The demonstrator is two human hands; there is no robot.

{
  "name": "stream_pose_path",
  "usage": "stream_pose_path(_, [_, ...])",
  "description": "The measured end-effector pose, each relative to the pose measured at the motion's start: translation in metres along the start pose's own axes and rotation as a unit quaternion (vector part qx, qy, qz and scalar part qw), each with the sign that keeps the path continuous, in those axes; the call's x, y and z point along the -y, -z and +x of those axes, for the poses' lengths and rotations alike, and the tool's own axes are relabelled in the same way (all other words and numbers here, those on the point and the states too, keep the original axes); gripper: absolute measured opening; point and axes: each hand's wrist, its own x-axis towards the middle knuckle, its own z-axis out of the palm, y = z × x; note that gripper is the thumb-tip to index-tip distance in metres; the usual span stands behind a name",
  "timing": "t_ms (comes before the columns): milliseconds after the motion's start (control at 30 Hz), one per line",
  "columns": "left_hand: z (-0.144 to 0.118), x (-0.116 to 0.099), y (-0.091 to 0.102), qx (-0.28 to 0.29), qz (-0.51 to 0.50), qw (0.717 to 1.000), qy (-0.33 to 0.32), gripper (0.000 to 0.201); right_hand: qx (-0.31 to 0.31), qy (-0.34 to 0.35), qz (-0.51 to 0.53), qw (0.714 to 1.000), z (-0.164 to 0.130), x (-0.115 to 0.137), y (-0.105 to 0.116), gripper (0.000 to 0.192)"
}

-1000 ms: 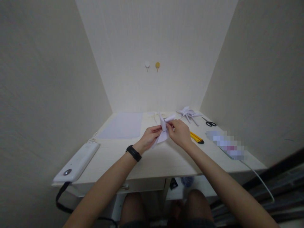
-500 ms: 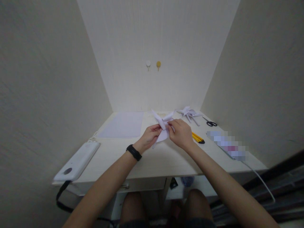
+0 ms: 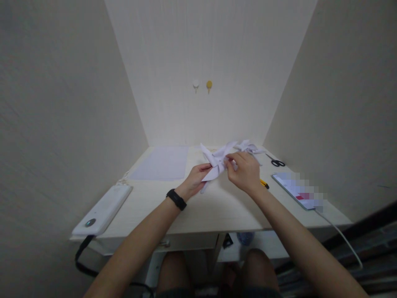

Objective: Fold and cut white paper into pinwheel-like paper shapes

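Note:
A white paper pinwheel [image 3: 217,159] is held a little above the desk, its pointed blades spread. My left hand [image 3: 198,176], with a black band on the wrist, pinches it from the left near the middle; a thin paper stick [image 3: 204,188] pokes out below that hand. At the right side of the pinwheel, my right hand [image 3: 243,169] is closed, thumb and index fingertips pinching a blade's edge. Behind the right hand lie more folded white paper pieces [image 3: 248,147], with strips hanging off them. A yellow and black cutter [image 3: 264,183] is mostly hidden by the right hand.
White sheets [image 3: 159,163] lie at the back left of the desk [image 3: 198,217]. A white boxy device [image 3: 104,211] with a black cable sits at the left edge. Black scissors [image 3: 277,162] and a phone [image 3: 293,190] on a white cable lie at right. Walls enclose three sides.
My right hand has shifted right, from the pinwheel's centre to its right side. The pinwheel's blades now show more openly, and the right hand covers more of the cutter.

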Motion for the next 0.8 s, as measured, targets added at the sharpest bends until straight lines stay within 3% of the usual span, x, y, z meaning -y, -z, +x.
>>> stream_pose_path(67, [0.001,0.000,0.001,-0.006,0.000,1.000,0.003,0.034,0.004,0.001,0.021,1.000,0.003,-0.009,0.006,0.027])
stream_pose_path(133, [0.000,-0.001,0.001,-0.007,0.003,1.000,0.006,0.036,0.048,-0.008,0.057,0.997,0.005,-0.016,0.010,0.038])
stream_pose_path(267, [-0.002,-0.003,0.001,0.006,0.009,1.000,0.021,0.040,0.112,-0.055,0.134,0.983,0.006,-0.025,0.009,0.032])
stream_pose_path(433, [-0.003,-0.003,0.001,0.034,-0.012,0.999,0.027,0.039,0.112,-0.102,0.179,0.972,0.005,-0.028,0.006,0.035])
stream_pose_path(600, [-0.004,-0.002,0.004,0.051,-0.008,0.997,0.050,0.042,0.102,-0.123,0.156,0.975,0.009,-0.029,0.011,0.029])
stream_pose_path(700, [-0.006,-0.004,0.007,0.069,0.057,0.993,0.079,0.047,0.071,-0.179,0.121,0.974,0.014,-0.030,0.015,0.030])
stream_pose_path(800, [-0.006,-0.003,0.010,0.082,0.160,0.981,0.068,0.047,0.065,-0.220,0.081,0.970,0.018,-0.033,0.017,0.029])
